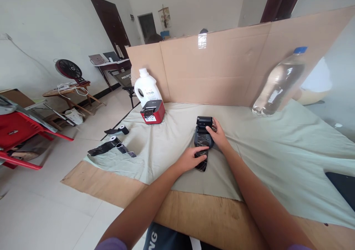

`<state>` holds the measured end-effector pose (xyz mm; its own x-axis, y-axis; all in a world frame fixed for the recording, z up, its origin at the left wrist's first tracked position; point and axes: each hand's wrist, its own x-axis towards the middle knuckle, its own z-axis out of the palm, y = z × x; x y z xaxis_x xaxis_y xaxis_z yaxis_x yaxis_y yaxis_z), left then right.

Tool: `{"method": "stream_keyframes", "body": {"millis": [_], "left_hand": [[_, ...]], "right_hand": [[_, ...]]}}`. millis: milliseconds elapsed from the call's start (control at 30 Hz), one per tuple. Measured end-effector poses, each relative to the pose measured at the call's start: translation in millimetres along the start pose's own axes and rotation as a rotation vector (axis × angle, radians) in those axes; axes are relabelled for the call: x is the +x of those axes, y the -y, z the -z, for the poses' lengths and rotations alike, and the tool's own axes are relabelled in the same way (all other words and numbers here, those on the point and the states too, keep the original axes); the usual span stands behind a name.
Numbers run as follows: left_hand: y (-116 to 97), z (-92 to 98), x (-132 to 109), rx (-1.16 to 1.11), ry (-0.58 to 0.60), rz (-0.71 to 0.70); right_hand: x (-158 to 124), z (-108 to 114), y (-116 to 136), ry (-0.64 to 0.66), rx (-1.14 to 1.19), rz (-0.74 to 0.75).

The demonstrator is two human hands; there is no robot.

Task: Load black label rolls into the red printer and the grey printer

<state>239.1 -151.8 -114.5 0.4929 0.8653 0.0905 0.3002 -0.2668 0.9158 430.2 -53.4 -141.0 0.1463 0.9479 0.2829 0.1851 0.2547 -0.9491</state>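
Observation:
A small black portable printer point(198, 136) lies on the cloth in front of me, its lid point(204, 120) raised at the far end. Out of its near end comes a black paper strip point(203, 165) with pale marks. My left hand point(190, 159) has thumb and forefinger across this strip, at the printer's near edge. Around the printer's right side, by the hinge of the lid, my right hand point(220, 135) is closed, its thumb near the roll compartment. The fingers' undersides are hidden.
At left lie several rolls of black paper point(112, 141), partly unwound. Behind them stand a red and black label printer point(154, 112) and a white jug point(146, 85). A large clear bottle point(280, 84) leans at right against the cardboard panel point(210, 69). A dark flat device point(342, 187) lies at far right.

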Motion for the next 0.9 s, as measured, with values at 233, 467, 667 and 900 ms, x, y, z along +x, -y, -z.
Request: {"method": "stream_keyframes", "body": {"millis": [233,467,667,900], "left_hand": [[-0.4,0.8,-1.3,0.046,0.009,-0.016],[2.6,0.6,-1.8,0.047,0.007,-0.046],[0.9,0.4,-3.6,0.074,0.024,-0.049],[-1.3,3.5,-3.5,0.05,-0.246,-0.077]], "right_hand": [[-5.2,5.5,10.9,0.13,-0.052,0.09],[-1.2,7.0,6.8,0.157,0.01,-0.075],[-3.5,6.4,10.4,0.175,-0.003,-0.075],[-9.3,-4.2,-1.3,-0.009,-0.056,0.071]]}}
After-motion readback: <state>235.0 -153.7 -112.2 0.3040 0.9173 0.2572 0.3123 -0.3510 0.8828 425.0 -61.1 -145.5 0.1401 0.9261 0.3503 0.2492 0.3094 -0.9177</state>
